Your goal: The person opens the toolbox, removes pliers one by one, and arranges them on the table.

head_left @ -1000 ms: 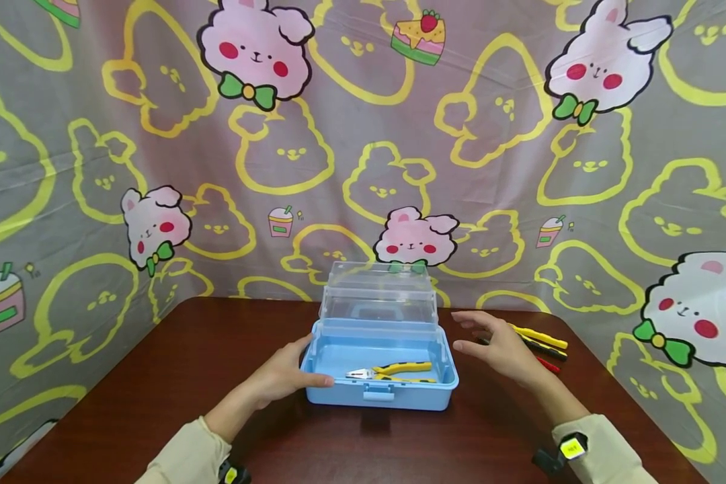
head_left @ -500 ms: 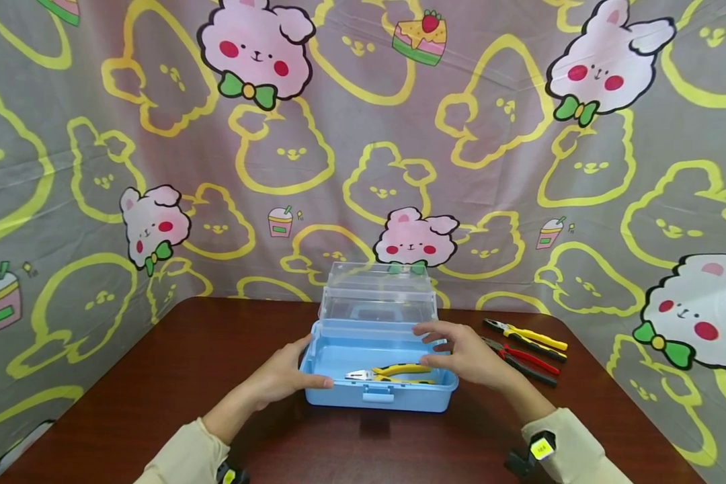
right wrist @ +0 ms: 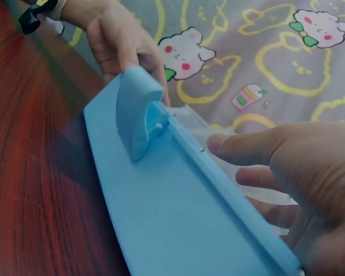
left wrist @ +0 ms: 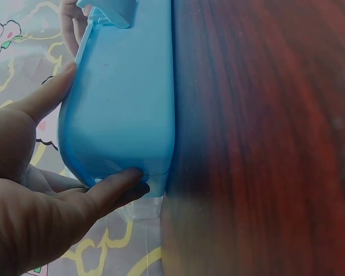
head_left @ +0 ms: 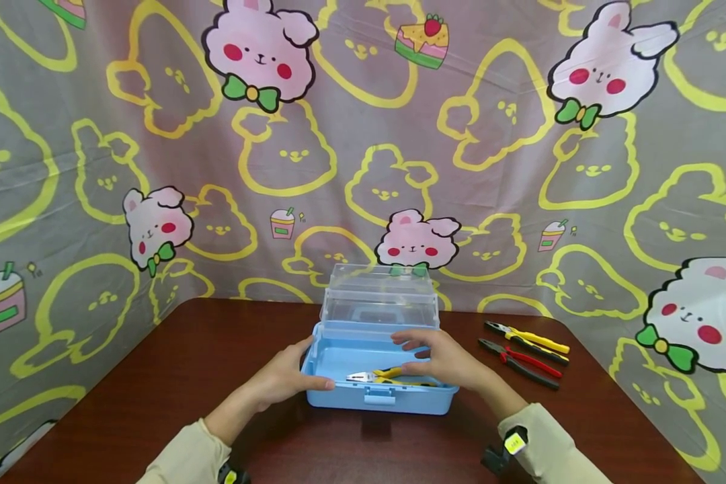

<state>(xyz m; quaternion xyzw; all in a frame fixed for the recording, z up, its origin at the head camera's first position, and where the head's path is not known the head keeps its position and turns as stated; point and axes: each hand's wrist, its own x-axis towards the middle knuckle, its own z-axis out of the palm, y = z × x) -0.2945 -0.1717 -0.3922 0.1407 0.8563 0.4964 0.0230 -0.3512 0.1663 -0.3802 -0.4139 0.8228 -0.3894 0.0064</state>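
A light blue toolbox (head_left: 399, 402) stands on the table with its clear lid (head_left: 378, 310) raised at the back. Inside lies a pair of pliers (head_left: 359, 377) with yellow and black handles, partly covered by my right hand. My left hand (head_left: 283, 375) holds the box's front left corner; the left wrist view has its thumb on the rim and its fingers (left wrist: 118, 187) against the side wall. Over the right part of the box hovers my right hand (head_left: 444, 359), fingers loosely bent. Whether its thumb touches the pliers I cannot tell. The box's front latch (right wrist: 133, 115) hangs down.
To the right of the box lie yellow-and-black pliers (head_left: 529, 338) and red-and-black pliers (head_left: 520, 364) on the dark red wooden table (head_left: 230, 336). A patterned cloth (head_left: 490, 168) surrounds the table at the back and sides.
My right hand has moved left, from beside the pliers on the table to above the toolbox. My left hand stays at the box's corner.
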